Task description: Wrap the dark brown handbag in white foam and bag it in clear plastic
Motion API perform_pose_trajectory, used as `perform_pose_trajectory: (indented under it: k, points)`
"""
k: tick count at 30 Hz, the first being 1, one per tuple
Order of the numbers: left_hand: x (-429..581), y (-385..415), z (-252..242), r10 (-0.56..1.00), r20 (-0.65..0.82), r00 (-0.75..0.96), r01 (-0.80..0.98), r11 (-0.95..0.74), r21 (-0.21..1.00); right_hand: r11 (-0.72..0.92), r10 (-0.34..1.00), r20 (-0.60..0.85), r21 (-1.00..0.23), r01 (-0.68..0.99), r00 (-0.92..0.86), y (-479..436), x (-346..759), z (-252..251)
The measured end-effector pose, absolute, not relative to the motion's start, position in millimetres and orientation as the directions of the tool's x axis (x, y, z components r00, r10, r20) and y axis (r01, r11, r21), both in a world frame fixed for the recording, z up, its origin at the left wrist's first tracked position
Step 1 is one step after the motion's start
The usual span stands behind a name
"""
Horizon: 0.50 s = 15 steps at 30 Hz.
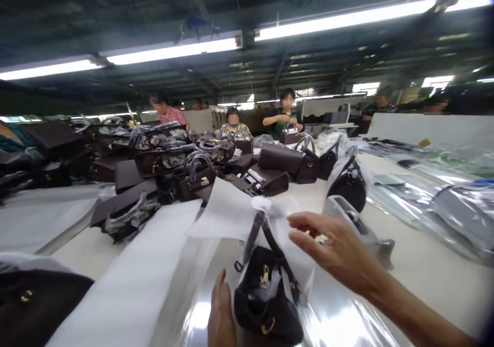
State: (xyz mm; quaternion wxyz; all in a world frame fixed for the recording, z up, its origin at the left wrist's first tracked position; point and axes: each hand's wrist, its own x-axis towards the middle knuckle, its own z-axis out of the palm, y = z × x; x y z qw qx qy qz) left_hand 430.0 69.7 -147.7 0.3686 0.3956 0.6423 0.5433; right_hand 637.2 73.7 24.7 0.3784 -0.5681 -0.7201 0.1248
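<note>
A dark handbag (266, 295) with gold hardware stands in front of me on clear plastic film (347, 321). Its two handles (266, 234) rise and meet at the top, where white wrapping (261, 203) shows. My left hand (222, 311) is upright beside the bag's left side, fingers stretched; whether it touches the bag I cannot tell. To the right of the handles, my right hand (332, 241) hovers with thumb and fingers apart and slightly bent. Something small and pale shows by its fingers, too small to name. A thin white sheet (224, 213) lies behind the bag.
Many dark handbags (200, 180) are heaped across the table's far side and left. White foam sheets (135, 275) lie at left, near another dark bag (38, 306). Clear plastic bags (436, 208) are spread at right. Across the table, a person (283, 118) handles a bag.
</note>
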Motion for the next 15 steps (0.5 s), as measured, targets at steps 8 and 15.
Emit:
perform_pose_trajectory:
  k: [8,15]
  points:
    - [522.9,21.8,-125.5,0.991,0.116,-0.074,0.164,-0.102,0.981,-0.051,0.935,0.271,-0.537,0.842,0.23,69.1,619.5,17.5]
    - [489.8,39.0,-160.9,0.971,0.234,0.042,0.509,-0.222,0.832,0.036,0.824,0.467,-0.608,0.793,0.32,71.1,666.4,6.7]
